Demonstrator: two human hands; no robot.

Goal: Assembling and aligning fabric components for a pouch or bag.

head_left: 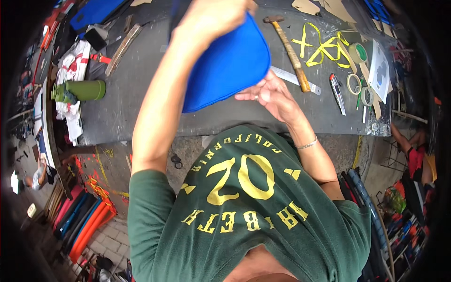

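A bright blue fabric panel with a rounded corner is held up above the dark worktable. My left hand reaches across to the panel's upper end and grips it there; its fingertips are partly hidden at the top of the view. At the panel's lower right edge, my right hand has its fingers against the border, some of them partly behind the fabric. A metal ruler lies just beyond the right hand. The wooden-handled hammer rests on the table to the right of the panel.
Right of the hammer lie a yellow measuring tape, a red-and-black utility knife and tape rolls. On the left are a green bottle, a wooden stick and a dark phone. The table's near edge runs before me.
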